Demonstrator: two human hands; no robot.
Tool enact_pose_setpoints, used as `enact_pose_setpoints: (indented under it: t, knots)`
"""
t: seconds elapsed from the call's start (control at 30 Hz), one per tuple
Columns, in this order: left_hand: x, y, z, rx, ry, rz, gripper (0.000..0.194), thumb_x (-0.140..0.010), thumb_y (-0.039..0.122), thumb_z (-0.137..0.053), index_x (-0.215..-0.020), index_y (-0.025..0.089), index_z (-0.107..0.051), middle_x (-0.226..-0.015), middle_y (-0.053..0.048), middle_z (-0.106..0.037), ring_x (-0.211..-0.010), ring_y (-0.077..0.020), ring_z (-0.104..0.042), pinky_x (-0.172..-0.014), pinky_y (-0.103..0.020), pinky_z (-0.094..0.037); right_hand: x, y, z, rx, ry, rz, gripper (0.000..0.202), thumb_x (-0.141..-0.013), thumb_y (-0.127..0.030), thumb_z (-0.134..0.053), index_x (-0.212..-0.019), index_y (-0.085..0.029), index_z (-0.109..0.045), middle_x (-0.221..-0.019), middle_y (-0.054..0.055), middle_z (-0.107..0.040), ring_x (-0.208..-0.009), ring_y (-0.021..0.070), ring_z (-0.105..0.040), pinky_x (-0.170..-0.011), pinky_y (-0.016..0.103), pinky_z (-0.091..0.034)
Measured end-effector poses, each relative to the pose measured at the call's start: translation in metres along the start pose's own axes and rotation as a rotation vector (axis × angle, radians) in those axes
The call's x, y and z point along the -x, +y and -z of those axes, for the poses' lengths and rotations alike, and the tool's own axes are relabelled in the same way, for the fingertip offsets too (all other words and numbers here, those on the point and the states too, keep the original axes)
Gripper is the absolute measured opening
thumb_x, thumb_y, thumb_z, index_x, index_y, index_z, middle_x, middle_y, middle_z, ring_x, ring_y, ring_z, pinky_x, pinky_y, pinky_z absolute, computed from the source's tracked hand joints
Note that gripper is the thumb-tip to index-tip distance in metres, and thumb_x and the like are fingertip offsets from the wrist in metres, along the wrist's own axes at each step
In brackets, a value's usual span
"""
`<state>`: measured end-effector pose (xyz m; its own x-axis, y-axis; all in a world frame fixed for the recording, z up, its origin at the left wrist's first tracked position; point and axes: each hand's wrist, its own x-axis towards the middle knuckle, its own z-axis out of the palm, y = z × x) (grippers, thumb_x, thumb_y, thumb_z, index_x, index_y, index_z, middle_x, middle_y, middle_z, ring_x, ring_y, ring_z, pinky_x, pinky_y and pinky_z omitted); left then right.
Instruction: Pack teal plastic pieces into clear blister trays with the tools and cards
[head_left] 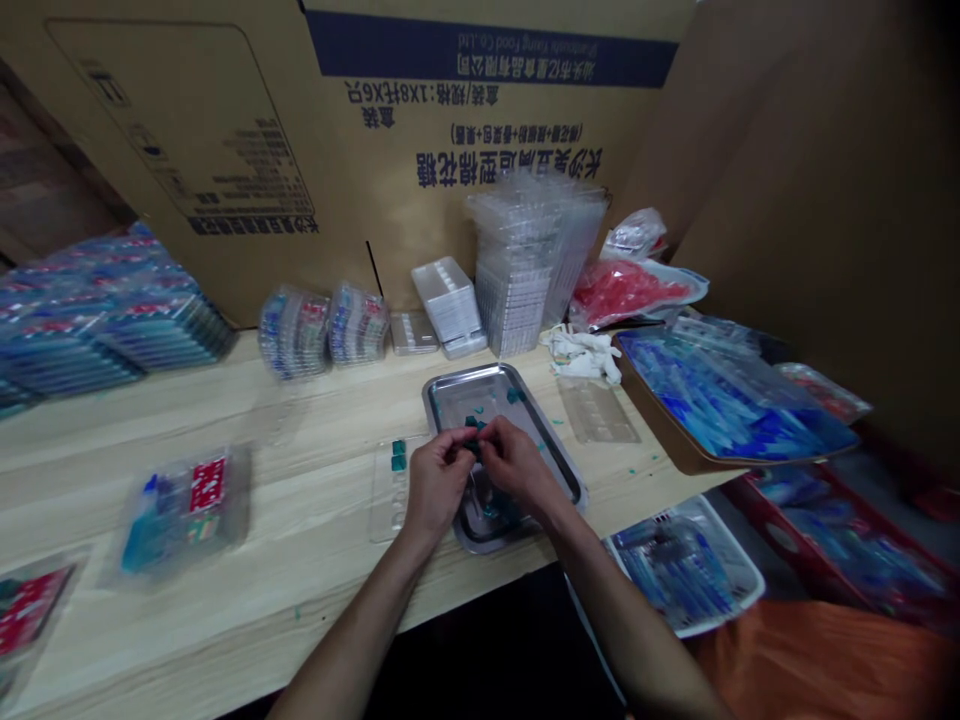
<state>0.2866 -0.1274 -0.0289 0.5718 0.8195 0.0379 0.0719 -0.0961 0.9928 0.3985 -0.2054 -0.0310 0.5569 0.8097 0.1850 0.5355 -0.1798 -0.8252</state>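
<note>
Over a shallow metal tray, my left hand and my right hand meet with fingertips pinched together. Between them is a small dark green piece, partly covered by the fingers; its kind cannot be made out. More green bits lie in the tray. Just left of it, partly behind my left hand, a clear plastic insert rests on the table with two green pieces in its upper pockets.
Stacks of clear plastic trays stand at the back against a cardboard box. On the right are a carton of blue packets, white gloves and a white basket. Filled packs lie left, with more stacked behind.
</note>
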Motion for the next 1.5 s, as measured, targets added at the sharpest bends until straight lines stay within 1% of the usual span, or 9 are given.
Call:
enact_pose_setpoints:
  t: [0.2, 0.33, 0.43, 0.5, 0.6, 0.73, 0.97, 1.2, 1.5]
  knots:
    - [0.002, -0.004, 0.007, 0.482, -0.074, 0.322, 0.030, -0.066, 0.032, -0.081, -0.090, 0.014, -0.075, -0.092, -0.008, -0.076, -0.079, -0.0157, -0.069, -0.074, -0.026, -0.054, 0.006, -0.004, -0.006, 0.131, 0.036, 0.071, 0.009, -0.083, -0.014, -0.048, -0.086, -0.022, -0.053, -0.076, 0.003, -0.066, -0.068, 0.0189, -0.061, -0.062, 0.027, -0.040]
    - [0.003, 0.000, 0.030, 0.553, -0.075, 0.401, 0.039, -0.052, 0.025, -0.090, -0.086, 0.015, -0.073, -0.085, -0.005, -0.074, -0.071, -0.0128, -0.068, -0.073, -0.026, -0.055, -0.005, -0.007, -0.010, 0.101, -0.070, 0.203, 0.017, -0.083, -0.011, -0.047, -0.091, -0.021, -0.057, -0.080, 0.004, -0.068, -0.073, 0.0191, -0.062, -0.067, 0.028, -0.045]
    - [0.002, -0.003, 0.064, 0.465, 0.018, 0.349, 0.042, -0.052, 0.026, -0.090, -0.089, 0.015, -0.075, -0.087, -0.005, -0.075, -0.074, -0.0120, -0.067, -0.074, -0.024, -0.053, -0.031, 0.004, -0.002, 0.225, -0.081, 0.239, 0.030, -0.081, -0.006, -0.046, -0.104, -0.020, -0.060, -0.095, 0.008, -0.068, -0.088, 0.0215, -0.063, -0.078, 0.032, -0.048]
    - [0.001, -0.007, 0.091, 0.352, 0.106, 0.277, 0.039, -0.056, 0.032, -0.089, -0.088, 0.015, -0.076, -0.087, -0.005, -0.075, -0.075, -0.0118, -0.066, -0.075, -0.023, -0.051, -0.051, 0.018, 0.005, 0.446, 0.007, 0.112, 0.040, -0.079, -0.003, -0.049, -0.116, -0.015, -0.058, -0.108, 0.015, -0.065, -0.095, 0.0247, -0.062, -0.084, 0.035, -0.048]
    - [0.003, -0.015, 0.123, 0.118, 0.167, 0.134, 0.034, -0.064, 0.035, -0.083, -0.091, 0.016, -0.075, -0.081, -0.003, -0.074, -0.072, -0.0127, -0.065, -0.071, -0.024, -0.050, -0.070, 0.041, 0.010, 0.744, -0.060, -0.027, 0.039, -0.082, -0.008, -0.050, -0.121, -0.008, -0.056, -0.118, 0.023, -0.057, -0.099, 0.0309, -0.063, -0.084, 0.041, -0.048]
    - [0.008, -0.023, 0.130, -0.293, 0.082, -0.099, 0.015, -0.077, 0.028, -0.070, -0.089, 0.019, -0.074, -0.081, -0.003, -0.073, -0.073, -0.0158, -0.065, -0.071, -0.027, -0.050, -0.075, 0.057, 0.007, 0.840, -0.157, -0.024, 0.034, -0.086, -0.011, -0.046, -0.118, -0.006, -0.056, -0.114, 0.025, -0.057, -0.100, 0.0340, -0.063, -0.083, 0.044, -0.048]
    - [0.008, -0.039, 0.114, -0.713, -0.217, -0.374, 0.020, -0.086, 0.016, -0.056, -0.090, 0.021, -0.075, -0.093, -0.005, -0.074, -0.083, -0.0168, -0.068, -0.075, -0.028, -0.052, -0.060, 0.043, 0.009, 0.412, -0.045, 0.050, 0.023, -0.084, -0.015, -0.049, -0.103, -0.016, -0.062, -0.090, 0.010, -0.067, -0.086, 0.0242, -0.066, -0.081, 0.037, -0.049]
    - [0.009, -0.061, 0.120, -0.594, -0.039, -0.407, 0.018, -0.088, 0.017, -0.058, -0.096, 0.020, -0.074, -0.090, -0.005, -0.075, -0.083, -0.0176, -0.071, -0.077, -0.030, -0.056, -0.020, 0.013, -0.014, -0.467, -0.243, -0.111, 0.029, -0.081, -0.041, -0.057, -0.100, -0.020, -0.057, -0.077, 0.000, -0.063, -0.061, 0.0137, -0.059, -0.057, 0.026, -0.046]
    - [0.014, -0.067, 0.112, -0.664, -0.074, -0.558, 0.018, -0.091, 0.022, -0.060, -0.098, 0.024, -0.076, -0.096, -0.006, -0.076, -0.089, -0.0183, -0.071, -0.081, -0.031, -0.058, -0.002, -0.011, -0.037, -0.537, -0.327, -0.115, 0.025, -0.080, -0.039, -0.060, -0.094, -0.018, -0.062, -0.064, -0.005, -0.051, -0.057, 0.0101, -0.043, -0.053, 0.023, -0.031]
